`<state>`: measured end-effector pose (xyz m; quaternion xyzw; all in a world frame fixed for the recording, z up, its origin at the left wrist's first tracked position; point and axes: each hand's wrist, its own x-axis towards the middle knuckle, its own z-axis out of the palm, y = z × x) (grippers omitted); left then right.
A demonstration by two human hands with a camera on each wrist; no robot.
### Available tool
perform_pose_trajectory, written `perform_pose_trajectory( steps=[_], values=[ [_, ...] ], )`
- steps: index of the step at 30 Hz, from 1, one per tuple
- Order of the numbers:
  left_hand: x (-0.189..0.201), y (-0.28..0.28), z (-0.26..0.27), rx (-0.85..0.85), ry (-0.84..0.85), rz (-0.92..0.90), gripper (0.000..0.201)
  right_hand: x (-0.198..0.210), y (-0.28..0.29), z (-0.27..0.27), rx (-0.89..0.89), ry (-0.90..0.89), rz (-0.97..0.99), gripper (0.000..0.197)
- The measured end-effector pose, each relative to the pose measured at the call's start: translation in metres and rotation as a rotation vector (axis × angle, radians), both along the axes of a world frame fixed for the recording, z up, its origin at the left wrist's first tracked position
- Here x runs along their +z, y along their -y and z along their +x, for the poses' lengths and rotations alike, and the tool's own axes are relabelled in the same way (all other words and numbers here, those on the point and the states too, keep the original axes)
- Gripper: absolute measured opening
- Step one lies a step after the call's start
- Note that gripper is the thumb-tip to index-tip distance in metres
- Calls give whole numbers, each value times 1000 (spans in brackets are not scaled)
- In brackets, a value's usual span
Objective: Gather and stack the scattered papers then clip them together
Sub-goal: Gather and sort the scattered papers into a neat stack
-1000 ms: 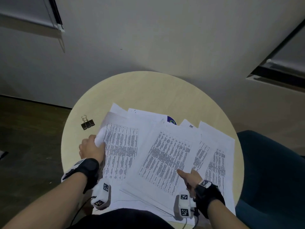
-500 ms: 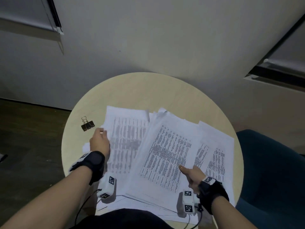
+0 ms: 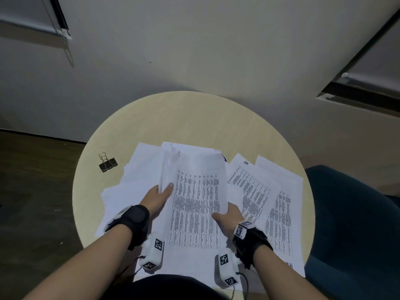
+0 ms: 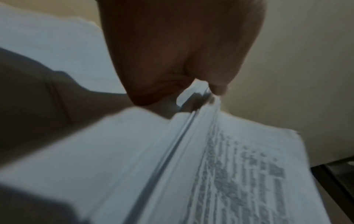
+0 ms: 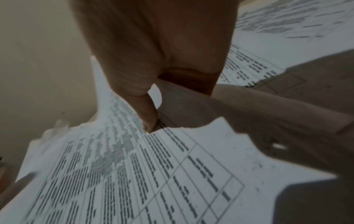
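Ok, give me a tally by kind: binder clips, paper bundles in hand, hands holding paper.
Binder clip: 1
Paper bundle in hand: 1
Hands holding it: 2, left hand, right hand
Total: 4
Loose sheets overlap too much to count.

On a round table standing against a wall, a gathered stack of papers lies at the centre, on top of loose sheets spread beneath it and out to its left. The left hand is at the stack's left edge and the right hand at its right edge, with two more overlapping sheets lying to the right of the stack, toward a chair beside the table. A binder clip sits apart from the papers near the table's left rim.
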<state>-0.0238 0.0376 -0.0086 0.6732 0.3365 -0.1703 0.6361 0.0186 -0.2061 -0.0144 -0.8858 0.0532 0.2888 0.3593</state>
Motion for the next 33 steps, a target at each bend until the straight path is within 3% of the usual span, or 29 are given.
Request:
perform_pose_trajectory(
  steps=[2,5,8,10,12,13,15,19,21,24,26,28,30,32,33],
  values=[
    [-2,2,-2,-50,55,30,73,-3,-4,-1,-18,20,1,17],
    [7,6,-3,-82,132,25,34,1,-3,1,-173,54,139,13],
    [35,5,1,-143,258,-13,28,16,8,10,-433,3,445,43],
    [54,2,3,-212,342,-5,26,38,11,16,-467,-59,631,61],
    [71,-3,8,-222,410,28,19,61,10,20,-419,25,694,34],
    [77,-6,11,-195,451,24,15,75,7,22,-403,93,685,22],
    [91,-9,17,-120,540,-30,19,102,3,24,-354,258,656,17],
    [108,-13,18,-21,682,-85,73,137,-6,17,-233,382,699,24],
    [114,-10,13,-69,678,-48,82,138,-7,12,-170,400,615,23],
    [105,-1,5,-123,614,6,48,138,-8,6,-159,343,660,20],
    [92,-1,2,-111,524,9,45,147,-11,5,-168,324,665,22],
    [89,-1,5,-43,545,-33,32,152,-7,8,-170,370,645,27],
    [98,3,7,-95,645,13,12,147,-4,13,-184,386,622,35],
    [101,12,6,-139,664,40,13,129,0,18,-269,395,560,35],
    [94,13,5,-163,653,55,29,118,2,18,-300,385,514,30]
  ],
)
